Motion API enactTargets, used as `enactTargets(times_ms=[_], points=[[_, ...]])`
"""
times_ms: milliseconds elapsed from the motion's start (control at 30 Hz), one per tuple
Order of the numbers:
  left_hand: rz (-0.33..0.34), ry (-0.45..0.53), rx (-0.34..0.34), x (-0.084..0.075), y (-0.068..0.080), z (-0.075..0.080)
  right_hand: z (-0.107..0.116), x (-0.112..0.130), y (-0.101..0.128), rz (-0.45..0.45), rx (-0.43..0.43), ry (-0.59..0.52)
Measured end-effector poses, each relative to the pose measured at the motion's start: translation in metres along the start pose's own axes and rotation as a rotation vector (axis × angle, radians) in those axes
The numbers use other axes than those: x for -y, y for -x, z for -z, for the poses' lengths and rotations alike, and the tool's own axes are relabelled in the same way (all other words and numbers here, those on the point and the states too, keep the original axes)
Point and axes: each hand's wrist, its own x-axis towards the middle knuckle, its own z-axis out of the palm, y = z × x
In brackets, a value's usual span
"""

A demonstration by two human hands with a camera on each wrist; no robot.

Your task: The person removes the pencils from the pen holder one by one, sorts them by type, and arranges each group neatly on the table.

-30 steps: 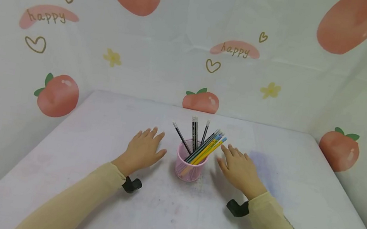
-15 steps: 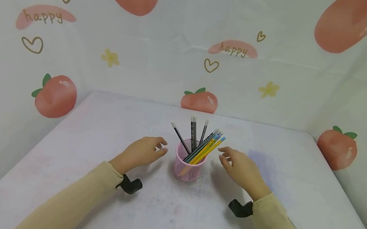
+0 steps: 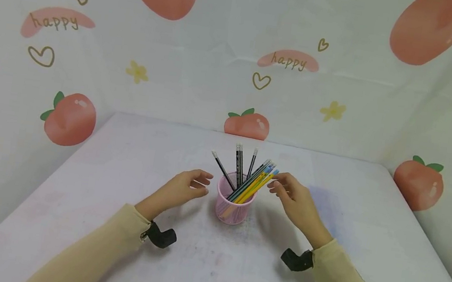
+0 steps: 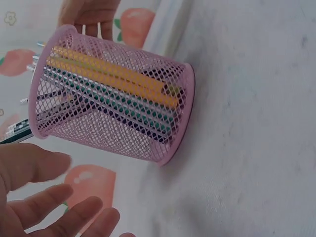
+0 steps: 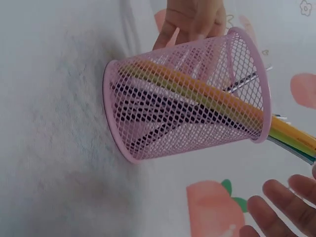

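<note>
A pink mesh pencil cup (image 3: 233, 212) stands upright on the table, holding several pencils (image 3: 252, 183). Some are black with white ends; yellow and green ones lean to the right. My left hand (image 3: 182, 189) is just left of the cup, fingers loosely bent and apart from its wall. On the other side, my right hand (image 3: 295, 204) hovers with its fingertips close by the yellow pencils' ends. In the left wrist view the fingers (image 4: 81, 212) are spread beside the cup with nothing between them. The right wrist view shows fingers (image 5: 286, 202) near the pencil tops.
The white table (image 3: 208, 268) carries faint smudges and a bluish stain (image 3: 325, 208) right of the cup. A pale cloth wall (image 3: 202, 60) printed with peaches, hearts and flowers encloses the back and sides. Black wrist mounts (image 3: 296, 260) stick out from both sleeves.
Both hands have gone from lying flat with fingers spread to raised with fingers bent inward. The left has drawn nearer the cup, and the right nearer the pencil ends. The cup has stayed in place.
</note>
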Motion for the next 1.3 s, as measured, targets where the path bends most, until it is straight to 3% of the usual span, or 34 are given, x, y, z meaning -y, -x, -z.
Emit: enactTargets(times_ms=[267, 667, 900, 1300], points=[[0.020, 0.136, 0.041, 0.000, -0.001, -0.007, -0.006, 0.001, 0.002, 0.018, -0.016, -0.193], [0.088, 0.319, 0.025, -0.001, -0.001, -0.019, -0.015, 0.001, 0.004, 0.078, -0.067, -0.415], [0.079, 0.327, 0.018, -0.002, -0.002, -0.023, -0.021, -0.001, 0.004, 0.069, -0.079, -0.539], [0.088, 0.310, -0.021, -0.007, -0.003, -0.031, -0.024, 0.003, 0.003, 0.109, -0.077, -0.631]])
